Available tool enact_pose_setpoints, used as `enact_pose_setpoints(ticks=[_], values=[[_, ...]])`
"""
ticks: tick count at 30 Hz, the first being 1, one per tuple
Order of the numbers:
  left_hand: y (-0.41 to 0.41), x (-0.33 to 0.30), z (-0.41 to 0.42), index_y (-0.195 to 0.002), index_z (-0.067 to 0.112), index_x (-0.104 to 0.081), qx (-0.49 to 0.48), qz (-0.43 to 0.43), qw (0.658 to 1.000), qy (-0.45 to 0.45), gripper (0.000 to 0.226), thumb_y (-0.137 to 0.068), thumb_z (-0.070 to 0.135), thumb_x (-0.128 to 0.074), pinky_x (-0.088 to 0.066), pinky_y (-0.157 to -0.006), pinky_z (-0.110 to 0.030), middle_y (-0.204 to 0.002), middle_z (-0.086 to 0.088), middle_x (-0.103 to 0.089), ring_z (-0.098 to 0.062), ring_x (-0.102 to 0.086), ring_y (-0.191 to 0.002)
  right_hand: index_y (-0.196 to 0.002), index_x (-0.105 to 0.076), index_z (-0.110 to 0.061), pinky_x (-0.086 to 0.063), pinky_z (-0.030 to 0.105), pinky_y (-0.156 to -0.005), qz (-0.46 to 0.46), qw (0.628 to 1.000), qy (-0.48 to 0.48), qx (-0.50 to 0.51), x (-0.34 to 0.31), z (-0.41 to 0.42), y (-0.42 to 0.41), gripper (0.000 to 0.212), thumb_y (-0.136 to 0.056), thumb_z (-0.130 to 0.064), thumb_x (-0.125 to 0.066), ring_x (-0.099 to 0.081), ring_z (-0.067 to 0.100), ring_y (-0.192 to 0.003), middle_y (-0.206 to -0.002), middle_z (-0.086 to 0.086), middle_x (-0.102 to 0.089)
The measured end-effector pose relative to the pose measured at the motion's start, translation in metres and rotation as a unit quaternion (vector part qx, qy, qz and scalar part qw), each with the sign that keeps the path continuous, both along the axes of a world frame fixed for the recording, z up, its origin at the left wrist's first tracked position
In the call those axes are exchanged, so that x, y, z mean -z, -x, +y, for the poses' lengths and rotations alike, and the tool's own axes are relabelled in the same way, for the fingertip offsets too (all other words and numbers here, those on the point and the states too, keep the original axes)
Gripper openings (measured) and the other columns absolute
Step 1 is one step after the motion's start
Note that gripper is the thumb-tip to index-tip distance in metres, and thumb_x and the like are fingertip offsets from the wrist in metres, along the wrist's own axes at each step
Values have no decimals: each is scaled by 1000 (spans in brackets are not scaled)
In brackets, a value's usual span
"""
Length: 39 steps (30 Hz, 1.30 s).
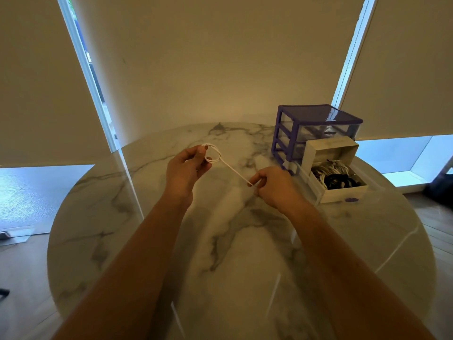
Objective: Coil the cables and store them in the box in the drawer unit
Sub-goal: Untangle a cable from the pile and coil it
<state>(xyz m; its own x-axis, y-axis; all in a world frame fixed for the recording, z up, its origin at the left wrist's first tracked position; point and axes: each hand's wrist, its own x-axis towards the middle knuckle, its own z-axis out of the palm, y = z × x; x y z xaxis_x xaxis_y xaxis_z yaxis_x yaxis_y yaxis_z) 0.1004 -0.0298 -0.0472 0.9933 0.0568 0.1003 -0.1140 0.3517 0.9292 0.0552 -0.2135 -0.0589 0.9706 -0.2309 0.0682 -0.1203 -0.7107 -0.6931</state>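
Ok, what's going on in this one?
A person is coiling a white cable above a round marble table. The left hand holds a few finished loops, while the right hand pinches the straight run that leads off them. To the right, a purple drawer unit has its bottom drawer pulled out, and the white box in it already holds coiled white and black cables. This cable is not yet in the box.

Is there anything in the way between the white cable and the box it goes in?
Nothing visible. The white cable, held by both hands, hangs over bare table, and the box in the pulled-out drawer stands open.
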Motion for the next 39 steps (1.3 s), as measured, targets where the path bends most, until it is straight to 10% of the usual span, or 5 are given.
enact_pose_setpoints(ticks=[8, 15, 24, 29, 39], values=[[5, 3, -10, -108, 6, -67, 58, -11, 998, -37, 19, -93, 16, -61, -57, -74, -22, -91, -8, -67, -17, -65, -86, -115, -65, -27, -36, 12, -61, -41, 995, -79, -48, -14, 16, 12, 42, -77, -43, -75, -54, 0, -83, -100, -9, -60], [14, -1, -20, -107, 9, -68, 96, -41, 992, -65, 17, -94, 17, -59, -55, -74, -20, -94, -4, -72, -11, -68, -85, -104, -73, -12, -49, 22, -71, -117, 975, -190, -22, -16, 24, 9, 21, -83, -16, -72, -58, 3, -68, -83, -1, -69], [13, -1, -19, -96, 10, -68, 86, -47, 994, -55, 15, -96, 18, -56, -55, -71, -20, -86, -3, -69, -10, -66, -74, -113, -71, -18, -44, 21, -81, -179, 976, -125, -28, -16, 21, 9, 24, -90, -17, -64, -59, 14, -92, -103, 1, -67], [14, 5, -20, -101, 8, -68, 129, -38, 966, -221, 26, -98, 29, -52, -58, -73, -21, -94, -10, -72, -14, -69, -80, -110, -71, -23, -39, 14, -79, -234, 962, -135, 26, -14, 15, 7, 21, -93, -23, -59, -55, 7, -95, -107, -2, -65], [14, -1, -15, -94, 23, -72, 87, -100, 955, -267, 9, -91, 22, -64, -58, -71, -20, -85, 1, -73, -7, -69, -78, -111, -72, -23, -43, 30, -78, -255, 962, 94, -34, -6, 11, 1, 22, -93, -23, -59, -53, 18, -90, -92, 3, -62]])
